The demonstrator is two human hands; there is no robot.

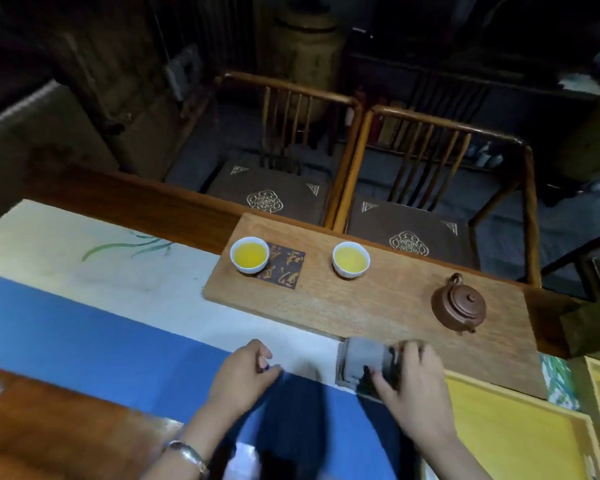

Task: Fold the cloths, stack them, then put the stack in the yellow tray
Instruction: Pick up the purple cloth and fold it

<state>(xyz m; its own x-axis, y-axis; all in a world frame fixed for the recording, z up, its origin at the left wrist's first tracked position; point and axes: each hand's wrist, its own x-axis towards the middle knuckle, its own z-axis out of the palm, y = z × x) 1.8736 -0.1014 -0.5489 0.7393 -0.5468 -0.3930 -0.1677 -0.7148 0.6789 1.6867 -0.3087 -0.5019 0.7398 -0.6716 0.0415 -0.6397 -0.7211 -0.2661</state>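
A dark blue cloth [305,403] lies on the table runner between my arms. My left hand [243,372] pinches its far left corner. A small folded grey cloth [361,362] sits just right of it, against the wooden tea board. My right hand [413,386] lies over the grey cloth's right side, thumb and fingers curled round its edge. The yellow tray [506,427] is at the lower right, right beside my right hand.
A wooden tea board [378,306] holds two white cups of tea [249,255] [351,260] and a brown clay teapot [459,304]. Two wooden chairs [354,161] stand beyond the table. A reddish wooden board [56,431] lies at the lower left.
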